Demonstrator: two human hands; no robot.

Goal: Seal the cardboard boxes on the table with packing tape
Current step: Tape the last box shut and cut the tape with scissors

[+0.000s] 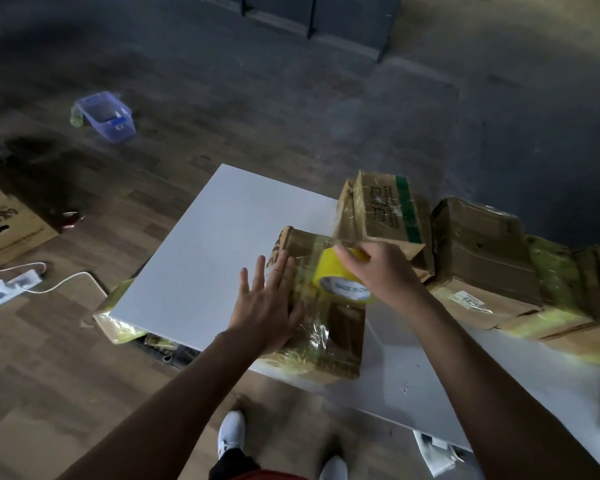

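yellow tape roll [342,282] reading "MADE IN", gripped by right hand [378,271], left hand [267,306] flat on box [326,341], more boxes [482,244] beyond the right hand

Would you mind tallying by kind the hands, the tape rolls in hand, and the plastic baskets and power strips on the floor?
Hands: 2, the left hand and the right hand
Rolls in hand: 1, the yellow packing tape roll
Baskets: 1, the translucent blue plastic basket
Power strips: 1, the white power strip
Total: 5
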